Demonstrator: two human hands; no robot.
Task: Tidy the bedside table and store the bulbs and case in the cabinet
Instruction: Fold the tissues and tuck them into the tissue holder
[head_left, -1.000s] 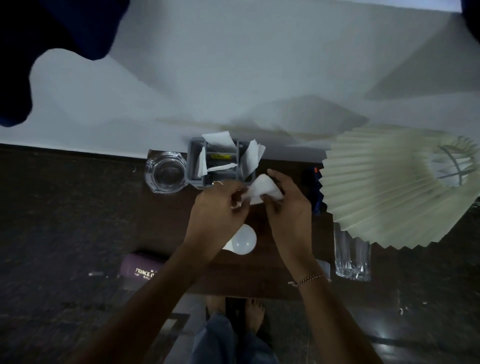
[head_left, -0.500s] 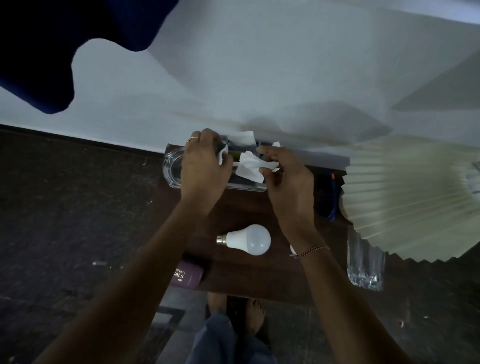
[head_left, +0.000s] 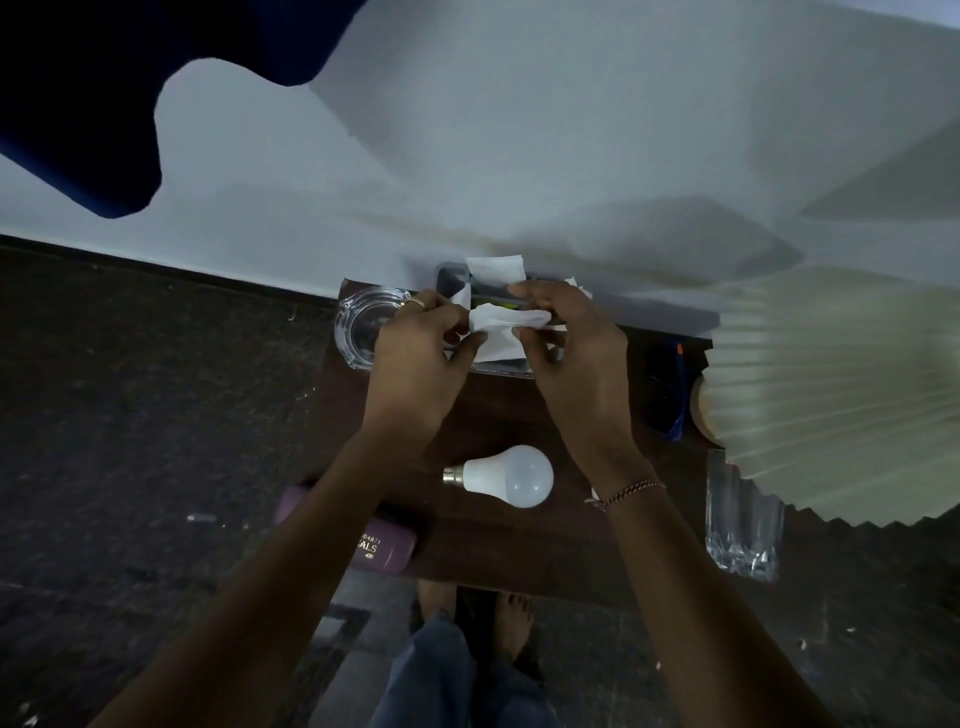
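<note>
The only writing to be read is on the purple case (head_left: 384, 551), lying at the near left corner of the table (head_left: 519, 556) and half under the left forearm. Pale letters spell "EALS", and the small digits above them are too fine to make out. The case is smooth and rounded. The table is dark wood grain. The bulb (head_left: 511, 475) is matte white with a metal cap and lies on its side mid-table, cap pointing left, between the two forearms. At the far edge sits a grey plastic tray (head_left: 449, 275) with white slips standing up in it. A heavy cut-glass ashtray (head_left: 358, 322) is just to its left. A ribbed glass tumbler (head_left: 743, 525) stands at the right under a pleated cream lampshade (head_left: 831, 389). Both hands work over the tray. The left hand (head_left: 415, 353) (a ring (head_left: 414, 302) on one finger) and the right hand (head_left: 576, 364), a beaded bracelet (head_left: 631, 491) at its wrist, each pinch an end of a crumpled white paper (head_left: 498, 319). Half a second ago the left hand lay on the tray's left end and only the right held the paper. Now the left has joined it. The bulb has not shifted.
</note>
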